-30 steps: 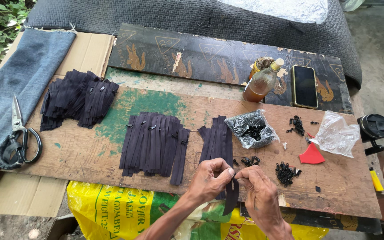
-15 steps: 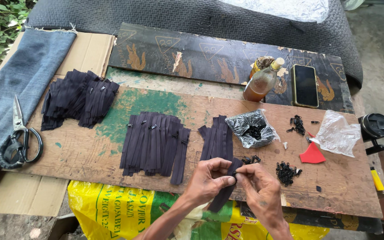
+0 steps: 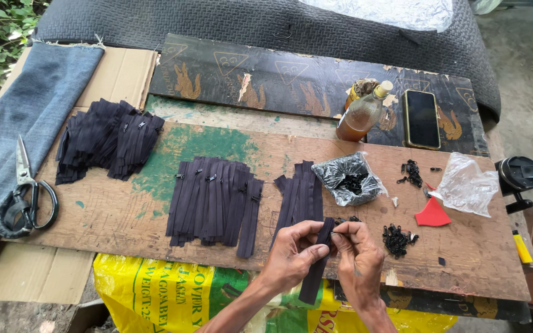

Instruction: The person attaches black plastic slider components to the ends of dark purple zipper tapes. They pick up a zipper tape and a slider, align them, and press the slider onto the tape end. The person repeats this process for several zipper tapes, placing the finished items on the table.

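My left hand [image 3: 292,253] and my right hand [image 3: 358,259] together pinch the top of one dark zipper strip [image 3: 313,279], which hangs down over the near edge of the wooden board [image 3: 112,216]. Just beyond my hands lies a small stack of plain strips [image 3: 300,195]. A row of strips with sliders on them [image 3: 214,197] lies to the left, and a bigger heap [image 3: 107,139] sits at the far left. Loose black sliders [image 3: 396,237] lie right of my right hand, and more fill an open plastic bag [image 3: 348,180].
Scissors [image 3: 22,200] rest on blue denim [image 3: 26,117] at the left. A bottle of amber liquid [image 3: 360,113] and a phone [image 3: 421,119] stand on the dark panel behind. A clear bag [image 3: 467,183], a red scrap [image 3: 433,213] and a yellow sack [image 3: 174,296] are nearby.
Both hands have lifted slightly toward the board, turning the strip so it hangs slanted to the left instead of straight down.
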